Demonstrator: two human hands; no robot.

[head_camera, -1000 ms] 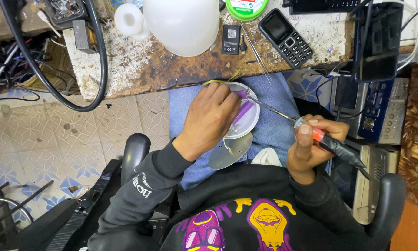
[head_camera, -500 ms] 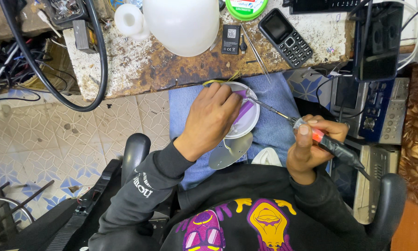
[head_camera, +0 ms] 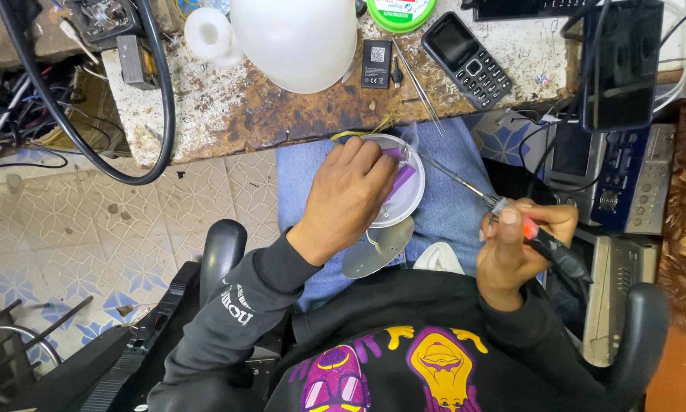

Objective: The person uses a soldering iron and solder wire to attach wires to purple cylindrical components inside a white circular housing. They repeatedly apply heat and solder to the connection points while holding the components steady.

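Note:
My left hand (head_camera: pixel 347 198) grips a round white lamp base (head_camera: pixel 404 200) with a purple part inside, held over my lap on blue jeans. A thin metal disc (head_camera: pixel 377 248) hangs just below it. My right hand (head_camera: pixel 515 248) is closed around a soldering iron (head_camera: pixel 545 244) with a black and orange handle. Its long metal tip (head_camera: pixel 450 174) points up-left and reaches the rim of the lamp base, where a wisp of smoke rises.
A worn workbench (head_camera: pixel 267 114) lies ahead with a white bulb dome (head_camera: pixel 297 38), a small battery (head_camera: pixel 376 62), tweezers (head_camera: pixel 415 80), a keypad phone (head_camera: pixel 467 57) and a green tin (head_camera: pixel 400 11). Electronic equipment (head_camera: pixel 625 175) stands right; black cables (head_camera: pixel 160 91) hang left. Chair armrests flank me.

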